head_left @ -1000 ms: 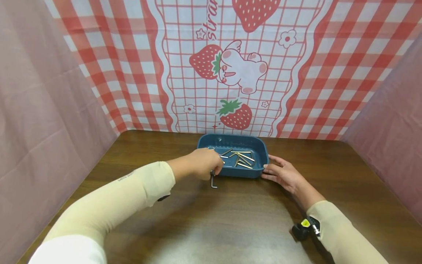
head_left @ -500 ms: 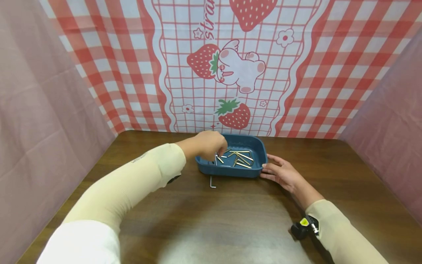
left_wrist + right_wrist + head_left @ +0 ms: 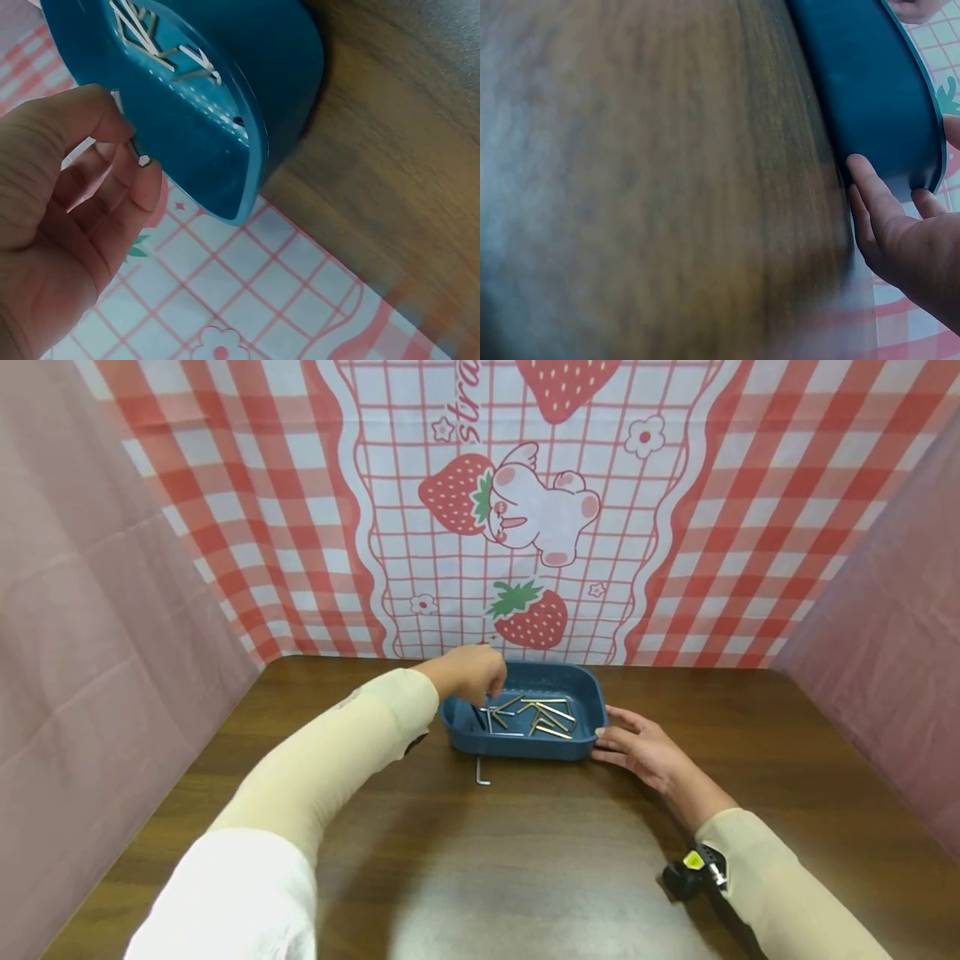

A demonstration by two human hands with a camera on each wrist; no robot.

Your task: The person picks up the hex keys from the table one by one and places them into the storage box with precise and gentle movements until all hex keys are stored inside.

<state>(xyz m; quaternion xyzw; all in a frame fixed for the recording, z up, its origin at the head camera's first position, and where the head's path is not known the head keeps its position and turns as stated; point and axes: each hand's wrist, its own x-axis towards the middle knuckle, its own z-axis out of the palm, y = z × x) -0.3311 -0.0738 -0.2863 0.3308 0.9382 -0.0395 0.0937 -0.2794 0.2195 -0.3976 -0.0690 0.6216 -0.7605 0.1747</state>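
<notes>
A blue plastic bin (image 3: 525,746) stands at the back of the table with several silver and gold hex keys (image 3: 551,714) lying in it. Over its left part, my left hand (image 3: 471,675) pinches a small hex key (image 3: 142,160) between thumb and fingers. Only the six-sided end and a short length of that key show in the left wrist view; the rest is hidden by the hand. With fingers extended, my right hand (image 3: 641,752) rests against the bin's right end, fingertips on its outer wall in the right wrist view.
One silver L-shaped hex key (image 3: 481,772) lies on the brown wooden table (image 3: 495,860) in front of the bin. Behind the bin hangs a red-and-white strawberry-print cloth (image 3: 420,568). Pink curtains (image 3: 112,610) flank both sides.
My left hand has moved from the bin's front edge up and back over its left part. The hex key on the table is now uncovered. My right hand keeps its place.
</notes>
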